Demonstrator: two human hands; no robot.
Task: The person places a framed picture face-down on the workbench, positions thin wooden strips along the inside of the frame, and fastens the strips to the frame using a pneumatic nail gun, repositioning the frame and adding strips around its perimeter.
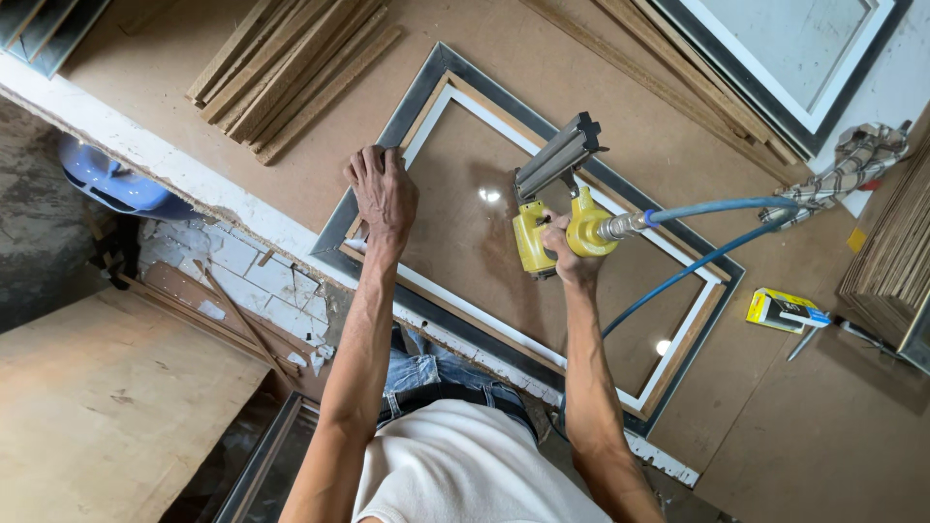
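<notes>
A rectangular picture frame [426,92] with a grey outer edge and white inner lip lies face down on the brown workbench [601,126], a brown backing board [475,232] set inside it. My left hand [383,192] presses flat on the frame's left corner. My right hand [570,254] grips the handle of a yellow pneumatic nail gun [544,213], its grey magazine pointing up and away over the backing board. A blue air hose [717,208] runs from the gun's rear toward the right.
A stack of wooden strips [291,68] lies at the top left. Another white-and-grey frame [794,58] sits at the top right, beside a checked cloth [857,160]. A small yellow box [785,310] lies on the right. Below the bench edge are broken tiles [242,271] and a wooden board [107,407].
</notes>
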